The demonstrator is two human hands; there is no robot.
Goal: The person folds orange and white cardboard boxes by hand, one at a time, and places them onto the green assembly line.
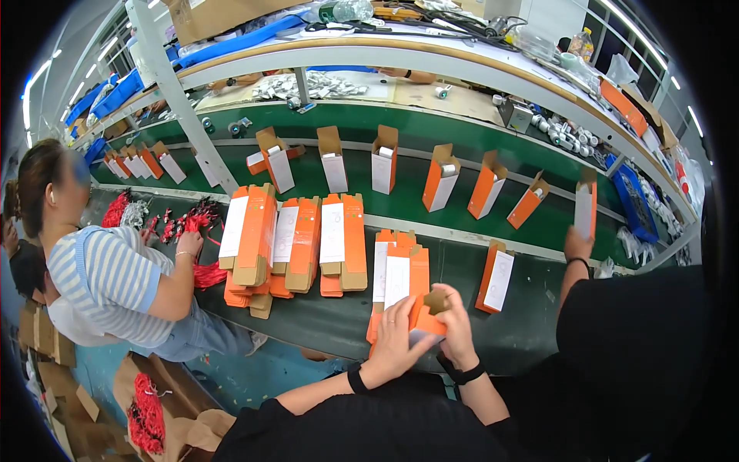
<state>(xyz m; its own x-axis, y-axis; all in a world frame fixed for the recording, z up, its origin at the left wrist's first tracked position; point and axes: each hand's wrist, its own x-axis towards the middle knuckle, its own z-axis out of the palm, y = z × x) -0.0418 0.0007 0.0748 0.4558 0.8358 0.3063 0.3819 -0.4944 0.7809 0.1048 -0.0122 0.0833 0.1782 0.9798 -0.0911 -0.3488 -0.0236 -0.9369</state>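
Between my hands is an orange and white carton (426,322), its brown inside showing at the top. My left hand (394,339) grips its left side, and my right hand (459,333) holds the right side with fingers at the upper rim. Just beyond lies a stack of flat orange and white cartons (408,273), partly hidden by my left hand. To the right of my hands an opened-out carton (495,279) stands upright on the dark bench (454,258).
More piles of flattened cartons (342,239) lie left. Open cartons, some holding white items, line the green conveyor (416,192). At right, a co-worker's hand (577,245) touches a carton (586,209). A person in a striped top (127,269) handles red and black cords (188,223) at left.
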